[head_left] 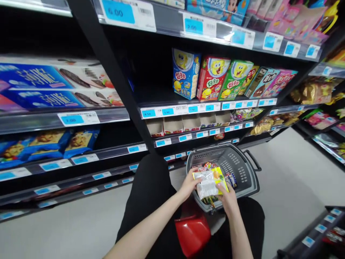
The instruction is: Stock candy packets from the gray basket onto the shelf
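A yellow and white snack packet (208, 185) is held between both hands above a grey shopping basket (253, 169). My left hand (189, 185) grips its left side, the thumb lying on the front. On the lower right edge, my right hand (226, 194) pinches the same packet. Several colourful packets (206, 166) lie inside the basket below, partly covered by the held packet and my hands. The basket stands on the floor between my knees, its black handle (253, 160) folded out to the right.
Shelves (183, 109) with price tags run along the front, holding snack boxes (212, 77) in several colours. Blue biscuit boxes (37, 79) fill the left shelf. A red glossy object (192, 233) sits between my legs. Grey floor (291, 172) extends to the right.
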Action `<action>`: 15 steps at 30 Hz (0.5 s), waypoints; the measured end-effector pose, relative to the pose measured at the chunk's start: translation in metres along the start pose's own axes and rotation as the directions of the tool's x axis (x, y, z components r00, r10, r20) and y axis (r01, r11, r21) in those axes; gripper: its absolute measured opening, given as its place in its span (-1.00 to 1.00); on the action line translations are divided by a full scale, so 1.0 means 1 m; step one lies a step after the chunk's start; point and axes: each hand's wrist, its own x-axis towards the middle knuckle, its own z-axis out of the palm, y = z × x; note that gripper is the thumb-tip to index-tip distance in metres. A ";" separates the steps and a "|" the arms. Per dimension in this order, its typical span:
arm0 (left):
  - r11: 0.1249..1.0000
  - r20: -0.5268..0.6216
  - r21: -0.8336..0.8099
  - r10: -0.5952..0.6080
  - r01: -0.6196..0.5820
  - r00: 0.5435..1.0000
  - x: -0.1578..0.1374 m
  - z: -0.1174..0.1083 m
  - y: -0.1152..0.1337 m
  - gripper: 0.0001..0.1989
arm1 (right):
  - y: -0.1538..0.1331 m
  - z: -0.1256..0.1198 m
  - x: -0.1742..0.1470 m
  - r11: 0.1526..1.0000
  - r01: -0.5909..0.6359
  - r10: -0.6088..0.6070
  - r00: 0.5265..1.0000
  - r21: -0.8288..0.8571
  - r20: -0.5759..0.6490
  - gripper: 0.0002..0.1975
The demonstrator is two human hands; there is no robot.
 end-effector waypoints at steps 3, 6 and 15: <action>0.977 0.031 0.135 0.164 -0.166 0.986 0.002 -0.002 0.001 -0.36 | -0.002 -0.011 0.004 0.973 0.193 -0.183 0.980 -0.124 0.082 -0.23; 0.939 0.063 0.220 0.258 -0.266 0.964 0.003 -0.003 0.001 -0.54 | 0.001 -0.017 0.009 0.951 0.259 -0.238 0.962 -0.168 0.136 -0.22; 0.988 0.245 0.123 0.064 -0.096 0.968 0.005 -0.003 -0.006 -0.39 | 0.010 -0.037 0.028 0.815 0.347 -0.341 0.935 -0.464 0.101 -0.75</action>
